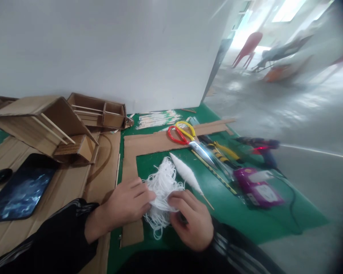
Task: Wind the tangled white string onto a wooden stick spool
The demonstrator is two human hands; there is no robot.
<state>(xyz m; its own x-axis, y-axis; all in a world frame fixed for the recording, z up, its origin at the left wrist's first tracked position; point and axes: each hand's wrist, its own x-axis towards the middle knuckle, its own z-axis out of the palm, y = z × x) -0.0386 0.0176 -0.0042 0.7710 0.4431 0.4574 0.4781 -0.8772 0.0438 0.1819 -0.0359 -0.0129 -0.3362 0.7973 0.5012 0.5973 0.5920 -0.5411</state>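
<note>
Loose white string tangle [162, 180]: apparently not yet untangled; left hand [130, 199] and right hand [193, 220] pinch strands; spindle-shaped white yarn bobbin [186, 173] alongside, seemingly fully wound

No text, brand or number can be read. With the scissors [199, 148] as landmark, the purple package [258, 187] to their right and nearer the viewer bears whitish, label-like patches, too blurred to make out. The narrow yellow strip [215, 173] just beside their blades carries dark marks, too small to tell as figures. Well to their left, the dark tablet-like device [24, 186] shows a pale, smoky pattern and no legible wording.
</note>
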